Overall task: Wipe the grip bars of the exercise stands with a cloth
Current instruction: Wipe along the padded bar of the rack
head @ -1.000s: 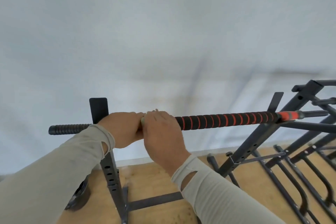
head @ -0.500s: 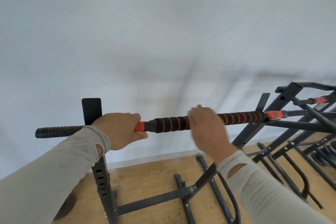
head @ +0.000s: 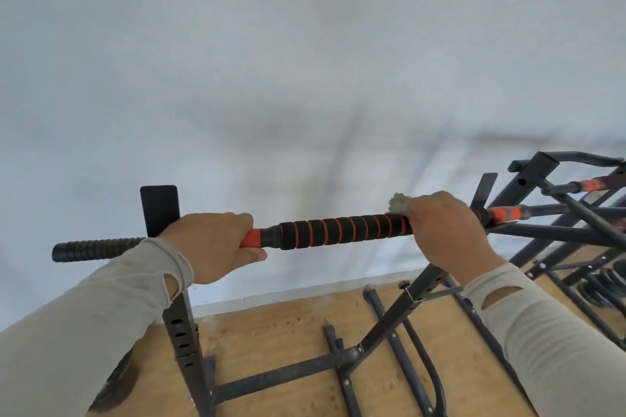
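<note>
Evidently the fingers [head: 437, 205] of the right hand [head: 447, 230] were curled over the top of the black foam grip bar with orange spiral stripes [head: 342, 230], clamping a small grey-beige cloth [head: 399, 204] against it; only a tuft of the cloth showed, just left of that hand. Left along the bar, well apart from the right hand, the left hand [head: 210, 247] was wrapped round the bar at its orange collar [head: 251, 238], thumb underneath, steadying it.

The foam looked soft and slightly grippy, so the cloth would likely drag rather than slip, and a firm wrap-around grasp seemed the sensible hold. The cloth appeared limp and light, best kept bunched in the palm. The bar itself looked stiff, resting across the black steel stand [head: 183, 332].

Beyond the bar's right end stood further black stands [head: 548, 234], one carrying another orange-collared bar [head: 591, 184], over a wooden floor [head: 277, 332].
</note>
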`<state>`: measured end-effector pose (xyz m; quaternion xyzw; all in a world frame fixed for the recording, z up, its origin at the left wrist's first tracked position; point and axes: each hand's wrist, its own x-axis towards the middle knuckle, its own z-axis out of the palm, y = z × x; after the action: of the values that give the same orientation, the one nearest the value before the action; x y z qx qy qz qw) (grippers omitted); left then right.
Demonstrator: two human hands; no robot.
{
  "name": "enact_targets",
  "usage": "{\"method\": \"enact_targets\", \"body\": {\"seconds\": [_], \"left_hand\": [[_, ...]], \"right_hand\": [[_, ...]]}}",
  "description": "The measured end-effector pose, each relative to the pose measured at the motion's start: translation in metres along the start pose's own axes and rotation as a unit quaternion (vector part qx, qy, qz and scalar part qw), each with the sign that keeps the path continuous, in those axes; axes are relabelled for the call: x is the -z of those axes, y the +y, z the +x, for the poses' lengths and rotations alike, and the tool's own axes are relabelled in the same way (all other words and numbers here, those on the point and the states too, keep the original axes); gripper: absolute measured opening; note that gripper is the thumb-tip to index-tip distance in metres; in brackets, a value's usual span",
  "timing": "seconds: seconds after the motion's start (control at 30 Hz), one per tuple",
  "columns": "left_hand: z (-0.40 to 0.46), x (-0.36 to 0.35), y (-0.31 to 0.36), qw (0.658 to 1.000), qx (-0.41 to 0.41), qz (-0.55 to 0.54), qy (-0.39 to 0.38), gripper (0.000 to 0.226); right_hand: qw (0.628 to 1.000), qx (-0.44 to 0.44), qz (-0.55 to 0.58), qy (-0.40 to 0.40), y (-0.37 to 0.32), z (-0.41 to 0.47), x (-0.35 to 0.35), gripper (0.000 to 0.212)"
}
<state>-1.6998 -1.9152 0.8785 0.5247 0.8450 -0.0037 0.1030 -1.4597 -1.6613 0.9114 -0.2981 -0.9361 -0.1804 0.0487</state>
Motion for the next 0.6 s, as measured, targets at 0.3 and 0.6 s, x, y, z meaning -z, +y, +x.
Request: {"method": "enact_targets", "body": {"seconds": [0.3,0.6], "left_hand": [[0.027,-0.007,0.053,0.995,-0.003,0.040,0.091,0.045],[0.033,-0.013,0.052,0.991,0.027,0.043,0.122,0.035]], "right_hand": [[0.939,0.031,0.295,0.172,-0.151,-0.013,-0.016,0.023],[0.980,0.027,0.118,0.158,-0.009,-0.013,-0.051,0.034]]}}
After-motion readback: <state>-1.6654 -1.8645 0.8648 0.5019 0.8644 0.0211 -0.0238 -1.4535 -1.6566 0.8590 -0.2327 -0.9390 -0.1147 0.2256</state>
